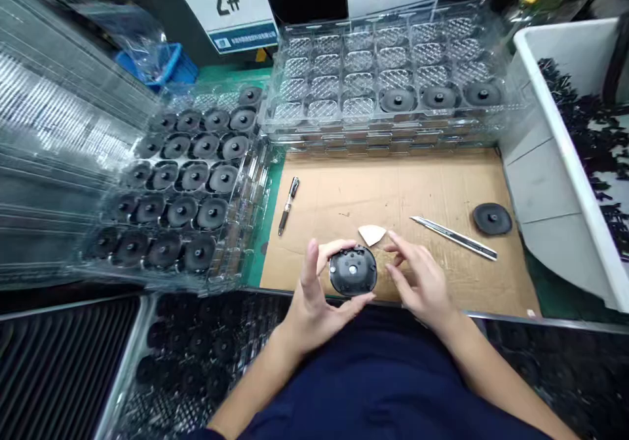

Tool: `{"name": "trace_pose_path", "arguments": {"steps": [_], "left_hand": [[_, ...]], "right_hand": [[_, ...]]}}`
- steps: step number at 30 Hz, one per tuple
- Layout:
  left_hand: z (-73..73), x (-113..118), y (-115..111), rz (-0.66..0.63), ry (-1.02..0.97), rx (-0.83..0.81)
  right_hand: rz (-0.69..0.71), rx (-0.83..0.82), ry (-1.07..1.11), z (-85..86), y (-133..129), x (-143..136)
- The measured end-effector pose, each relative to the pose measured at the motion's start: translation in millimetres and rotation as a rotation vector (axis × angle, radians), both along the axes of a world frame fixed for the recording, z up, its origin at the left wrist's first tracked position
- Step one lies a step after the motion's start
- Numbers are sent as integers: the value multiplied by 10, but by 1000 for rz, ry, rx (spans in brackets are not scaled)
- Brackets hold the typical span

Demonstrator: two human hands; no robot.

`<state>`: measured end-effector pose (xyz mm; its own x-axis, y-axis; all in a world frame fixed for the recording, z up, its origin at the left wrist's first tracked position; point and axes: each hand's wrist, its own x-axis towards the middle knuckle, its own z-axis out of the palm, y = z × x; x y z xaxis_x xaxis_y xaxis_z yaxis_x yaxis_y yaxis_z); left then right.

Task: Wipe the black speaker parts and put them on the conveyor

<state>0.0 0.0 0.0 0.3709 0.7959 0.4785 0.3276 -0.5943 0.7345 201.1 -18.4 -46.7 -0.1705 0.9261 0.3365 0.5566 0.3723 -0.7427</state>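
My left hand (324, 289) grips a rounded black plastic cover (351, 279) by its edges, between the thumb and a finger. The cover's face with small bosses and a bright centre spot points up toward me. To its right, my right hand (417, 276) has its fingers apart and holds nothing. Just beyond the two hands, a small white wedge-shaped piece (371, 234) lies on the cardboard, close to the right fingertips. A utility knife (455, 237) rests right of that, and a similar black cover (492, 219) lies near the cardboard's right edge.
A pen (288, 205) lies on the cardboard sheet (334, 184). Clear trays (236, 214) filled with black covers stack at left; another clear stack (388, 132) stands behind. A white bin (535, 171) with small black parts stands at right. A blue basket (174, 67) sits back left.
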Motion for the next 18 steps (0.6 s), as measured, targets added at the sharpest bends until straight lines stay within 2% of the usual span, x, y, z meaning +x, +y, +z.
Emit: {"name": "trace_pose_path", "arguments": {"steps": [2, 4, 7, 8, 10, 12, 15, 18], "left_hand": [[15, -8, -4, 1, 28, -105], [31, -9, -9, 7, 23, -293], [40, -26, 1, 14, -47, -754], [36, -51, 20, 24, -72, -832], [26, -151, 106, 57, -89, -844], [44, -311, 258, 197, -70, -815], [169, -563, 557, 439, 96, -587], [372, -674, 871, 484, 278, -382]], "right_hand": [[171, 125, -93, 73, 89, 22], [263, 148, -84, 161, 154, 11], [249, 6, 125, 302, 194, -100], [220, -60, 205, 332, 210, -157], [203, -156, 293, 337, 295, -276], [226, -190, 278, 271, 492, -364], [212, -268, 210, 91, 934, -401], [183, -320, 113, -116, 1300, -396]]}}
